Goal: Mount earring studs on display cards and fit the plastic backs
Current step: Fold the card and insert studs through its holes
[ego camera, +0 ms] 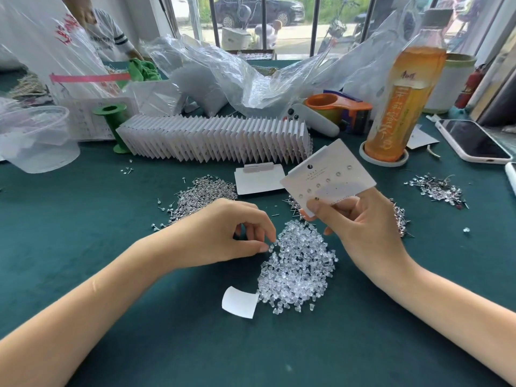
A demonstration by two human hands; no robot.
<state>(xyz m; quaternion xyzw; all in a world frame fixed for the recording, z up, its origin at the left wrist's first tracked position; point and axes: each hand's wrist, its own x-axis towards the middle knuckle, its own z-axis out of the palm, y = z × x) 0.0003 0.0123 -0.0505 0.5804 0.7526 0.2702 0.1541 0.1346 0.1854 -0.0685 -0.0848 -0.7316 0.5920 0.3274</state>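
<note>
Across the green table (83,208), both forearms reach in from the near edge. Behind them a long row of cards (215,139) stands on edge. Right hand (363,219) holds up a display card (328,177), tilted, thumb pinching its lower corner, several studs in it. Left hand (220,233) curls palm-down, fingertips pinching at the pile of clear backs (298,272). Bare cloth lies nearest.
</note>
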